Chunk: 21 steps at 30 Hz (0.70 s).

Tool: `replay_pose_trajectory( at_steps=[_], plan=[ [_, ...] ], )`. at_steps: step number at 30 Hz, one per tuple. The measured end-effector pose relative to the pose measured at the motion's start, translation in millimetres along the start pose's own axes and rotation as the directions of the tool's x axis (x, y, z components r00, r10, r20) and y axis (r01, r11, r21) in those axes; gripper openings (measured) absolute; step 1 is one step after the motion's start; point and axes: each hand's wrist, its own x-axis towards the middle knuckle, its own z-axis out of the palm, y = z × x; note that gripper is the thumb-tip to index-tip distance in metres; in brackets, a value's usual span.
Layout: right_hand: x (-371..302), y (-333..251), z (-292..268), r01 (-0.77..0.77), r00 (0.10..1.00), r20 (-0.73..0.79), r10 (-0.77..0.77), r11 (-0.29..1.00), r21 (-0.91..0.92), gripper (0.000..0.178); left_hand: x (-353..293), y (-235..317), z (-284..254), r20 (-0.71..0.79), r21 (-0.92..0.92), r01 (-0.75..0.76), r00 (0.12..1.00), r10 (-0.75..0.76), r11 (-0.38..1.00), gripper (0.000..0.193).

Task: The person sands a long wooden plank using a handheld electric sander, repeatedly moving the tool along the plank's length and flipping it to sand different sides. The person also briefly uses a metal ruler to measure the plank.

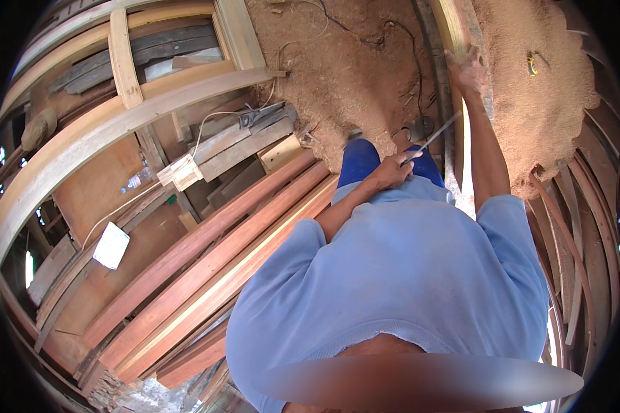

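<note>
My left hand (393, 170) is closed in front of my waist. In it is a long, thin, grey metal tool (437, 133) that slants up to the right; its exact kind is hard to make out. Farther forward, my right hand (468, 72) grips a pale wooden beam (453, 24), the thumb on its left side and the fingers over its top. The beam runs away from me along my right side. The tool's tip points toward the beam and looks apart from my right hand.
Sawdust covers the ground (324, 76); a yellow tape measure (532, 65) lies on the heap at right. Reddish timbers (213, 241) are stacked at left, below a wooden frame (124, 62). A cable (420, 62) trails ahead, and curved boards (579, 227) lean at far right.
</note>
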Motion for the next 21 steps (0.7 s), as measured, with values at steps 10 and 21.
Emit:
replay_pose_trajectory(
  at_steps=[10, 21],
  plan=[
    [13.3, 36.0, 23.0, 0.186, 0.951, -0.269, -0.155, 0.978, 0.094, 0.091, 15.9, 22.9, -13.5, -0.169, -0.043, 0.01, 0.985, -0.018, 0.999, 0.042],
    [-164.5, 23.3, -57.0, 0.356, 0.464, 0.526, -0.713, 0.693, 0.627, 0.031, 43.2, 159.8, -86.0, 0.054, -0.585, -0.152, 0.973, 0.225, 0.797, 0.048]
  ],
)
